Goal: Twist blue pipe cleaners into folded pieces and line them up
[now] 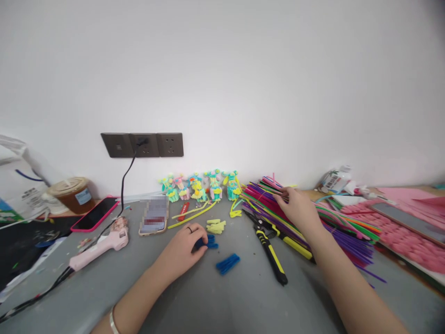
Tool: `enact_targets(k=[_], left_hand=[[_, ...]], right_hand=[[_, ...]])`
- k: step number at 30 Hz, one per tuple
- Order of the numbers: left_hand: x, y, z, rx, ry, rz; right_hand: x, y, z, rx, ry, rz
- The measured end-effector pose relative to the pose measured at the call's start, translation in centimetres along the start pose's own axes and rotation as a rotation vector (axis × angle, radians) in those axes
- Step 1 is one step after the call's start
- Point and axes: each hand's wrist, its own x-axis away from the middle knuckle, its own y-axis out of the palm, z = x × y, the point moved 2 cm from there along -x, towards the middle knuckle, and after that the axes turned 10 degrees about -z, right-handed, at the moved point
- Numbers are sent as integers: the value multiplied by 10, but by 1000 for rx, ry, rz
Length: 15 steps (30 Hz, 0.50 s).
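Note:
My left hand [186,246] rests on the grey table mat, its fingers curled round a few short dark blue pipe cleaner pieces [211,242]. A second small pile of blue pieces [228,263] lies just to its right, and cut pale yellow pieces [216,226] lie behind. My right hand [297,207] reaches over a large bundle of long coloured pipe cleaners [342,243], its fingertips pinched on strands near the bundle's left end. Yellow-and-black cutting pliers [269,250] lie between my hands, jaws apart. Part of the bundle is hidden by my right forearm.
Several small pastel pipe cleaner figures [215,184] stand along the wall. To the left are a phone [154,214], a pink-cased phone [95,215], a corded pink glue gun [100,248] and a lidded drink cup [74,195]. A pink textured pad [399,232] lies far right.

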Motion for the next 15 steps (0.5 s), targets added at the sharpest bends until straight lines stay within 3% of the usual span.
enact_targets(k=[9, 15], left_hand=[[-2, 1, -1, 13, -8, -8], [0, 1, -2, 18, -6, -12]], right_hand=[[-2, 6, -7, -70, -106, -186], [3, 4, -16, -35, -147, -217]])
